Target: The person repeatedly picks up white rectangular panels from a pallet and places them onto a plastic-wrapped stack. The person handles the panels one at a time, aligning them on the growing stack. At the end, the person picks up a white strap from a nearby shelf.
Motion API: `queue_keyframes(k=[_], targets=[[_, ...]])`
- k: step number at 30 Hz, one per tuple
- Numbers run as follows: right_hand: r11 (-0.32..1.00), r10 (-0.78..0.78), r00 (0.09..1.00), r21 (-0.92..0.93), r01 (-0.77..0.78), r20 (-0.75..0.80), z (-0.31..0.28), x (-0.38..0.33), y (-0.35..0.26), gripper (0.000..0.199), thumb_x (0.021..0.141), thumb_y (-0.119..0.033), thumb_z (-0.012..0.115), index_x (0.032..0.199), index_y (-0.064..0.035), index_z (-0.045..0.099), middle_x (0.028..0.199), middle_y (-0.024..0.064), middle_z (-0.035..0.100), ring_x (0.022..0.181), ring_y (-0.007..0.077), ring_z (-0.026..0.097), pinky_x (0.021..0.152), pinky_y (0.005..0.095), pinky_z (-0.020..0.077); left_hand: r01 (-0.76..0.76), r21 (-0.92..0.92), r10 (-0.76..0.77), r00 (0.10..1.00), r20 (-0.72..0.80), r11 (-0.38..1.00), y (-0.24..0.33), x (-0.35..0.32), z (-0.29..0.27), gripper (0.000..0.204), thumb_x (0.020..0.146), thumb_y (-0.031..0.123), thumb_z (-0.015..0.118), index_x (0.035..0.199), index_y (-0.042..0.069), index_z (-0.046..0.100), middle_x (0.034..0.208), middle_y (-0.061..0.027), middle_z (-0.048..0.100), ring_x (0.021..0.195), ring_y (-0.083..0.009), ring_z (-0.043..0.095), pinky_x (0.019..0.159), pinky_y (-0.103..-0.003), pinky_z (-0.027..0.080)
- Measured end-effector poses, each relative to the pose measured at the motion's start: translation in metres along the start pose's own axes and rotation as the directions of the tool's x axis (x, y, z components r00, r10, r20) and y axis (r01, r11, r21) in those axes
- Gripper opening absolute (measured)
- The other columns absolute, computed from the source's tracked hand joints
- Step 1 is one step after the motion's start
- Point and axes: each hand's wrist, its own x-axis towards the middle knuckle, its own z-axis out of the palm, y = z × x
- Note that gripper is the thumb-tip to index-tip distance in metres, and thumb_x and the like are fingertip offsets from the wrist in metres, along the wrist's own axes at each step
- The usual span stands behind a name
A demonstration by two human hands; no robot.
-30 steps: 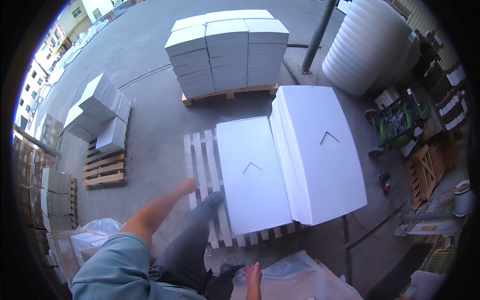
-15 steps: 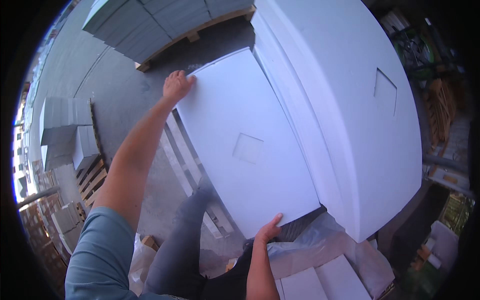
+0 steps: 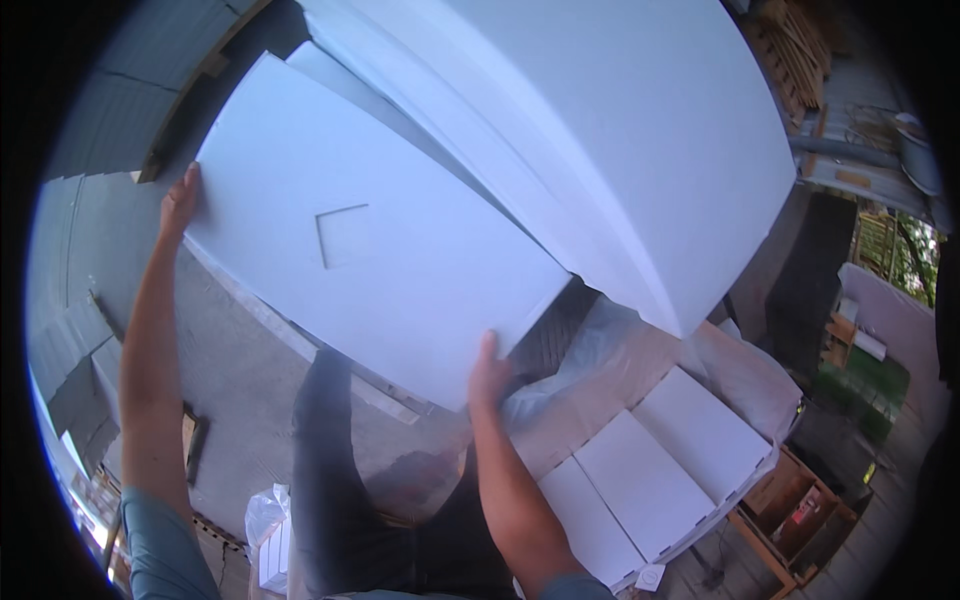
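Observation:
A large flat white box (image 3: pixel 350 200) with a square outline on its top spans the space between my hands. My left hand (image 3: pixel 180 203) grips its far left edge, the thumb on top and the other fingers partly hidden. At the near right corner my right hand (image 3: pixel 488 374) closes on the edge, its thumb lying on the top face and the fingers underneath out of sight. Right beside the box stands a tall white stack (image 3: pixel 600 130) with layered sides. Part of another white sheet or box shows at the far end, between the two.
Smaller white boxes (image 3: pixel 640 475) lie in a plastic-lined container (image 3: pixel 730 370) at the near right. A wooden crate (image 3: pixel 800 510) stands beyond them. Pallet slats (image 3: pixel 270 325) show under the held box, near my leg (image 3: pixel 325 440). Grey stacked goods (image 3: pixel 140 90) stand at the far left.
The view has swung to the right. Both hands keep hold of the flat white box, whose far end now sits further from the tall stack. My right thumb now lies higher on its corner.

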Motion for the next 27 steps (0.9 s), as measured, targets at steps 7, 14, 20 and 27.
queue_keyframes(k=[7, 14, 20, 27], targets=[[0.993, -0.035, 0.996, 0.113, 0.025, 0.082, -0.029, 0.025, 0.041, 0.066, 0.084, -0.046, 0.063, 0.111, 0.0145, 0.054, 0.108, 0.0248, 0.061, 0.095, 0.0322, 0.061, 0.085, 0.0388, 0.047, 0.119, 0.124, -0.14, 0.975, 0.174, 0.985, -0.05, -0.112, -0.029, 0.084, 0.082, 0.074, 0.032, 0.114, 0.002, 0.063, 0.11, -0.0288, 0.06, 0.109, -0.041, 0.056, 0.095, -0.044, 0.04], [0.963, -0.002, 0.97, 0.261, -0.064, 0.244, -0.039, 0.018, 0.025, 0.058, 0.089, -0.04, 0.058, 0.121, 0.0079, 0.049, 0.118, 0.0148, 0.056, 0.1, 0.022, 0.056, 0.088, 0.0345, 0.0455, 0.142, -0.27, 0.016, 0.86, 0.51, 0.952, -0.041, -0.086, -0.028, 0.092, 0.082, 0.077, 0.034, 0.122, -0.003, 0.056, 0.112, -0.0202, 0.06, 0.104, -0.0281, 0.057, 0.092, -0.037, 0.043], [0.849, 0.057, 0.885, 0.444, -0.286, 0.462, -0.044, 0.015, 0.018, 0.072, 0.086, -0.053, 0.054, 0.13, 0.0028, 0.042, 0.126, 0.014, 0.051, 0.113, 0.0265, 0.051, 0.096, 0.039, 0.0407, 0.167, -0.261, 0.008, 0.828, 0.56, 0.951, -0.029, -0.092, -0.033, 0.097, 0.079, 0.08, 0.031, 0.128, 0.0, 0.051, 0.123, -0.0221, 0.054, 0.114, -0.0338, 0.051, 0.098, -0.045, 0.037], [0.868, 0.038, 0.88, 0.42, -0.263, 0.473, -0.05, 0.012, -0.003, 0.077, 0.085, -0.057, 0.054, 0.134, 0.0008, 0.039, 0.13, 0.0139, 0.048, 0.117, 0.0272, 0.048, 0.1, 0.0384, 0.0378, 0.243, -0.229, -0.082, 0.832, 0.548, 0.942, -0.013, -0.121, -0.049, 0.097, 0.078, 0.081, 0.033, 0.127, -0.001, 0.052, 0.122, -0.0178, 0.056, 0.113, -0.0295, 0.052, 0.097, -0.04, 0.04]])
